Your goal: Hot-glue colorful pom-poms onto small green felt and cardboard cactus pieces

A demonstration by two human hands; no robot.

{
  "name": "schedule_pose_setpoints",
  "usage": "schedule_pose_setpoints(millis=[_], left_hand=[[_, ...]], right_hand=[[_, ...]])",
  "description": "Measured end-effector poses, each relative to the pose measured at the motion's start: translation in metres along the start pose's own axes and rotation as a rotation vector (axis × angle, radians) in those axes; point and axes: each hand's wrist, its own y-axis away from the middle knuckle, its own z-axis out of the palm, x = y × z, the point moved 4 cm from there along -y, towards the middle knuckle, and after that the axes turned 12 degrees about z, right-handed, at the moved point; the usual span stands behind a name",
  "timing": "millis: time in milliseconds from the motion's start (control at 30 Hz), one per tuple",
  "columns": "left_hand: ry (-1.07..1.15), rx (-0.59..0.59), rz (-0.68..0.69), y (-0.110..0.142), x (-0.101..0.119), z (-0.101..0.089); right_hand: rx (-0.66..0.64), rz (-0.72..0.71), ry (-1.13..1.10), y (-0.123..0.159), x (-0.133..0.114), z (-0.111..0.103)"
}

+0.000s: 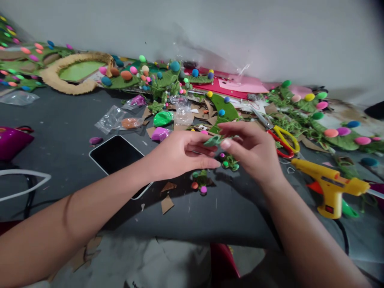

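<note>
A small soft green piece point(212, 140), which looks like modelling clay, is between my hands above the dark table point(192, 224). My left hand point(186, 154) has its fingers curled with the tips against the piece, its thumb lower down. My right hand point(255, 150) comes from the other side, thumb and fingers bent in on the piece's right end. Its exact shape is partly hidden by the fingers. Just beneath lie two little green clusters with coloured balls, one a cluster point(230, 163) under the right thumb, the other a cluster point(201, 181) nearer me.
A black-screened phone point(117, 154) lies left of my hands. To the right are a yellow glue gun point(327, 184) and red-and-yellow-handled scissors point(282, 140). Clay packets point(163, 118), cardboard scraps point(167, 204), a tan ring point(72, 86) and green decorated pieces point(168, 82) lie around.
</note>
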Motion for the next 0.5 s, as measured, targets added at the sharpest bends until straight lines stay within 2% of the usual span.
schedule_pose_setpoints(millis=[67, 100, 167, 267, 333, 400, 500], left_hand=[[-0.067, -0.012, 0.019, 0.000, 0.002, 0.000], [-0.113, 0.000, 0.023, 0.001, 0.003, -0.001], [-0.189, 0.030, 0.020, 0.000, 0.006, -0.003], [-0.237, 0.041, 0.001, 0.000, 0.009, -0.004], [-0.246, 0.049, 0.000, -0.001, 0.009, -0.005], [-0.208, 0.049, 0.003, -0.001, 0.008, -0.005], [-0.072, 0.006, 0.007, 0.000, 0.005, -0.002]], right_hand=[[-0.067, -0.032, 0.038, 0.004, -0.003, 0.011], [-0.057, -0.057, 0.060, 0.005, -0.004, 0.014], [0.016, -0.087, 0.109, 0.006, -0.005, 0.013], [0.128, -0.047, 0.167, 0.003, -0.003, 0.003], [0.158, -0.023, 0.153, 0.000, -0.001, -0.005], [0.135, -0.028, 0.122, 0.000, -0.001, -0.007], [-0.002, -0.045, 0.115, 0.002, -0.002, 0.002]])
